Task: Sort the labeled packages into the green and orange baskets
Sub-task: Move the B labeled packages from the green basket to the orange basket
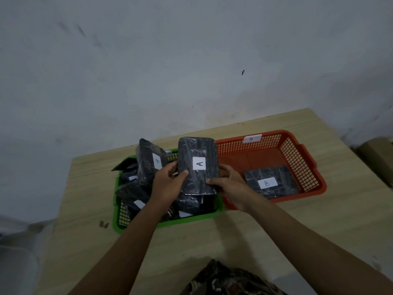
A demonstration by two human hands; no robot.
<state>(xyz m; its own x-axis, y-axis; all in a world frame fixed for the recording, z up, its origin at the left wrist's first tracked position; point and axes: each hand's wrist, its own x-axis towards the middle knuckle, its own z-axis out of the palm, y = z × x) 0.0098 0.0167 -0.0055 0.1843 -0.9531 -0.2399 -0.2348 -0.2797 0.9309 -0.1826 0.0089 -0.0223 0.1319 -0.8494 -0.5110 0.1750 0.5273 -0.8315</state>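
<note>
Both hands hold up a black wrapped package marked A (197, 152) above the green basket (170, 224). My left hand (168, 184) grips its left edge with the thumb on the front. My right hand (230, 186) grips its lower right corner. Just left of it, a second black package with a white label (150, 160) stands upright, leaning against my left hand's fingers. Several more labeled black packages (136, 196) lie piled in the green basket. The orange basket (297, 150), tagged B on its far rim, holds one package marked B (270, 180).
Both baskets sit side by side on a light wooden table (276, 235) against a grey wall. A small brown object (104, 224) lies on the table left of the green basket. Patterned cloth (225, 279) shows at the bottom edge. A cardboard box (378, 158) stands at the far right.
</note>
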